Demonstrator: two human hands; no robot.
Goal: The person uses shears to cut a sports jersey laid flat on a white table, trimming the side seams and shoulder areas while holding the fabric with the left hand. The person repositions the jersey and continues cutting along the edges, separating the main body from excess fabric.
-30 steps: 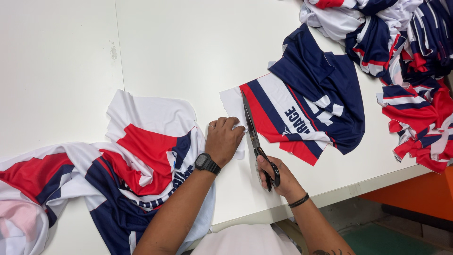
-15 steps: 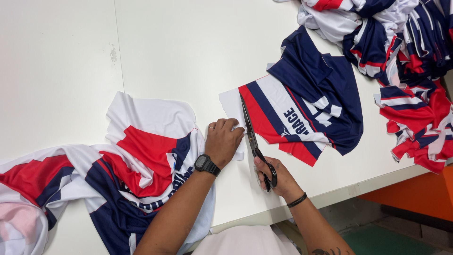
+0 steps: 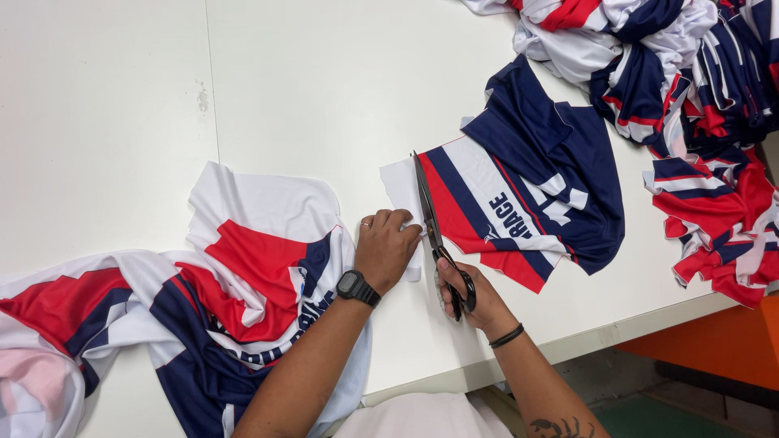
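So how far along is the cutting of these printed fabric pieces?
Looks done: one printed panel lies by the left arm. In hand: right hand runs scissors along the striped panel while left hand pins its white margin. Left: a heap waits top right.

I see a white table (image 3: 308, 89), w/ a thin seam line running top to bottom on its left part and a small scuff beside it. Lying on it: a red/white/navy fabric piece (image 3: 519, 207) centre-right, flat; a crumpled fabric spread (image 3: 227, 300) w/ same colours at lower left, reaching the left edge; a fabric heap (image 3: 690, 89) piled at top right, spilling down the right edge.
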